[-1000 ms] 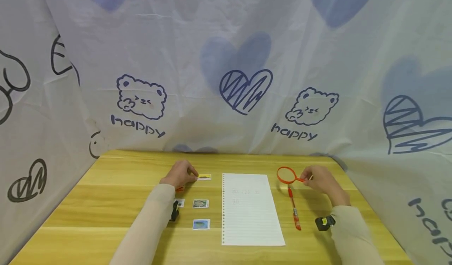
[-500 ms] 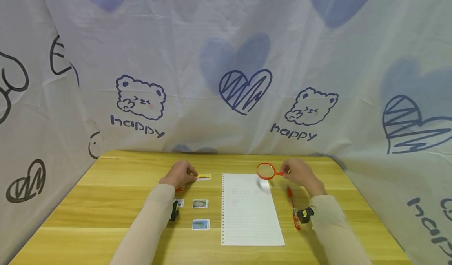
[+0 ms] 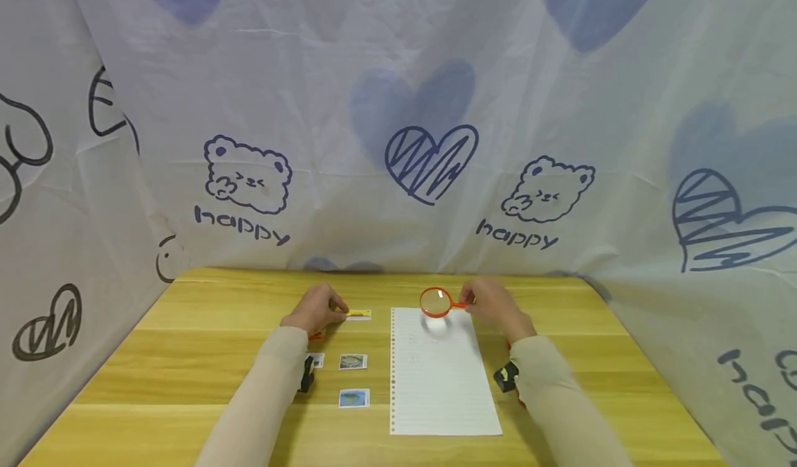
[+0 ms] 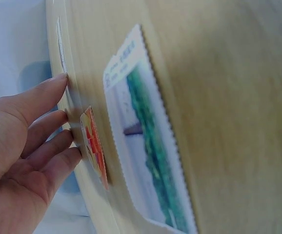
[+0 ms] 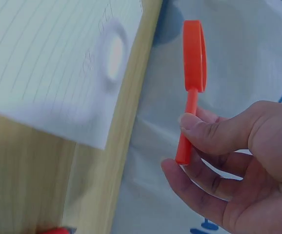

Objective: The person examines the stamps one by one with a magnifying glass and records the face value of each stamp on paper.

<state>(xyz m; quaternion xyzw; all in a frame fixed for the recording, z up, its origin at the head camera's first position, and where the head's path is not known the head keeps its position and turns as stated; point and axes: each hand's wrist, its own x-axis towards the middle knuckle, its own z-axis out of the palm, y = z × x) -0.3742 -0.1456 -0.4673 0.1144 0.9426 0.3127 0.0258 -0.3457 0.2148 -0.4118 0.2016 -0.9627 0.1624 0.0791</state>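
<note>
My right hand (image 3: 492, 306) pinches the handle of a red magnifying glass (image 3: 435, 302) between thumb and fingers. The lens hovers above the top of a lined paper sheet (image 3: 442, 384), casting a bright spot on it. In the right wrist view, the magnifying glass (image 5: 193, 56) appears edge-on. My left hand (image 3: 316, 308) rests by a yellow stamp (image 3: 359, 315), fingertips at its left edge. Below lie a greenish stamp (image 3: 353, 362) and a blue stamp (image 3: 354, 398). A red-orange stamp (image 4: 94, 146) and a green-and-white stamp (image 4: 148, 141) lie beside the left hand.
A red pen (image 5: 57, 230) lies right of the paper, mostly hidden beneath the right sleeve in the head view. A white printed cloth (image 3: 349, 197) rises behind the wooden table (image 3: 156, 377) and at both sides. Faint writing marks the paper.
My right hand has carried the magnifying glass leftward, from right of the paper to above its top part. The right sleeve now covers most of the pen. My left hand has stayed put.
</note>
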